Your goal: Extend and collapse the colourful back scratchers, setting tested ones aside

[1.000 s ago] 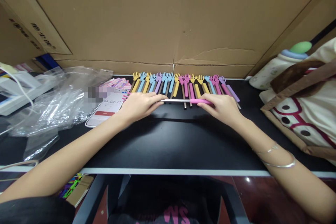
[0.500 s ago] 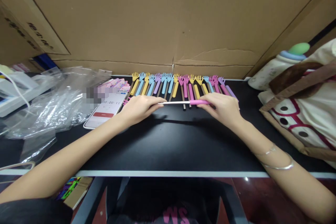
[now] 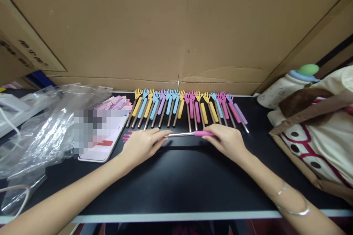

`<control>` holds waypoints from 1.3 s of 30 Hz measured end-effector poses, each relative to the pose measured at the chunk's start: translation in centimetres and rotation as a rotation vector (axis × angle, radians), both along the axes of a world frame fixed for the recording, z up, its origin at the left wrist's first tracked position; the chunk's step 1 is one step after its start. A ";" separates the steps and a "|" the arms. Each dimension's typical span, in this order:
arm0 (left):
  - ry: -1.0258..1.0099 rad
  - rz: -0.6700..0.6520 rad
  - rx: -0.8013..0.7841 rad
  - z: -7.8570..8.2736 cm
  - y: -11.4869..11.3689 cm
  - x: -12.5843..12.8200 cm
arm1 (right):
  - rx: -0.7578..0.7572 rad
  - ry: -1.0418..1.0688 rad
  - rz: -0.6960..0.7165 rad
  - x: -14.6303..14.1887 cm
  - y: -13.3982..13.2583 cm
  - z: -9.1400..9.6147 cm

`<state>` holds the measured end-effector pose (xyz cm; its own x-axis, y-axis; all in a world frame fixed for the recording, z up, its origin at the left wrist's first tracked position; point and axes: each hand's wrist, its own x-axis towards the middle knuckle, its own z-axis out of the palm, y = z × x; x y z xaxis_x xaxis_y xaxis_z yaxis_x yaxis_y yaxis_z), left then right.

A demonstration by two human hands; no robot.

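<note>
The black desk (image 3: 171, 187) bears a back-scratcher row (image 3: 197, 112) just beyond your fingers (image 3: 162, 132); with left hand (image 3: 143, 143) grasping the claw end (image 3: 127, 136), right hand (image 3: 227, 141) the handle (image 3: 200, 133), hold the pink back scratcher (image 3: 182, 134) level between them.

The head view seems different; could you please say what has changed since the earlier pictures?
The left hand and right hand have drawn the slim pink-handled metal rod back from the colourful row of claw-headed metal rods. The view has tilted up. Both grips and the row are unchanged.
</note>
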<state>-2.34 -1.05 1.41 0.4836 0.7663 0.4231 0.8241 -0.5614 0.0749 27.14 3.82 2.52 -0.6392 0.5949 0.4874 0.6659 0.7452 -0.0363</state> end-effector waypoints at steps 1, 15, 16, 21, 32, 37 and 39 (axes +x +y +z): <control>-0.007 -0.002 -0.006 -0.2 -0.1 0.1 | 0.008 -0.002 0.003 0.1 -0.1 0.0; 0.059 0.003 0.215 0.4 0.6 -0.5 | 0.044 -0.006 -0.042 -0.3 -0.3 0.1; 0.066 -0.003 0.226 0.4 0.7 -0.5 | 0.040 -0.010 -0.048 -0.3 -0.3 0.2; 0.101 -0.030 0.245 0.7 1.0 -0.9 | 0.022 -0.053 -0.062 -0.5 -0.4 0.4; 0.129 -0.052 0.340 1.4 1.0 -1.6 | -0.102 -0.104 -0.082 -0.8 -0.6 0.5; 0.148 -0.052 0.280 1.4 0.9 -1.6 | -0.224 -0.195 -0.072 -0.8 -0.7 0.8; 0.163 -0.048 0.282 1.5 0.9 -1.6 | -0.313 -0.181 -0.036 -0.9 -0.7 0.9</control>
